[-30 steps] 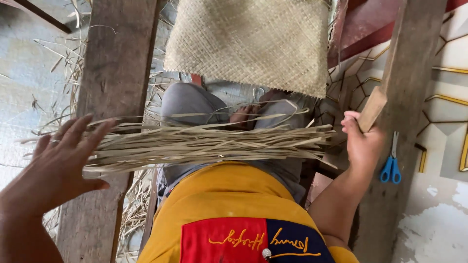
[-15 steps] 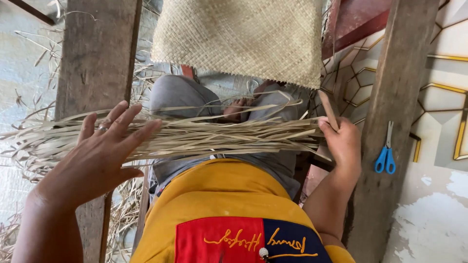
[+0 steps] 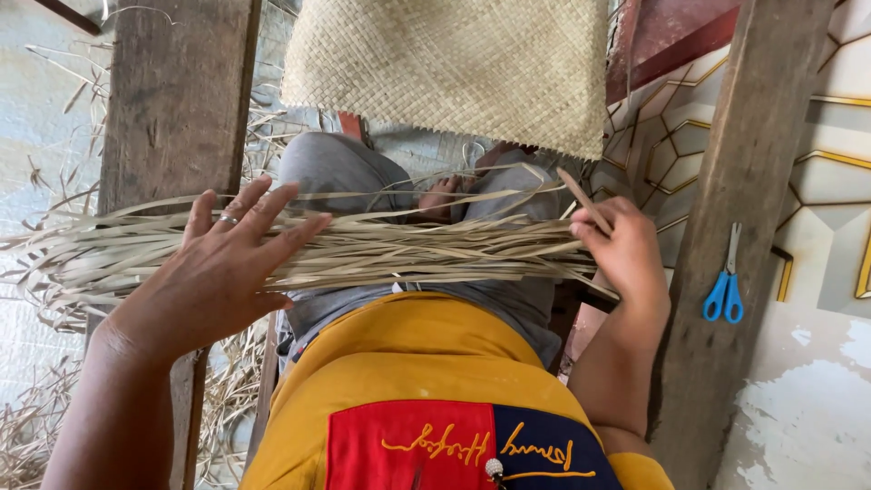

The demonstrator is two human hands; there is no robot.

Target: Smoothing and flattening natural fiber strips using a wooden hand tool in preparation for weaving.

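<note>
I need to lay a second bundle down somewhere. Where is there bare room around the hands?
Bare floor lies right of the right wooden beam, below the blue scissors. The lap is crowded: the strip bundle spans it under the left hand and right hand, with the woven mat above. Loose straw covers the left.

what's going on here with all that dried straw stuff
A seated person holds a bundle of dried flat strips across their lap. The left hand lies spread over it; the right hand grips its other end along with a thin stick. A woven mat hangs ahead, and blue scissors lie at right.
</note>
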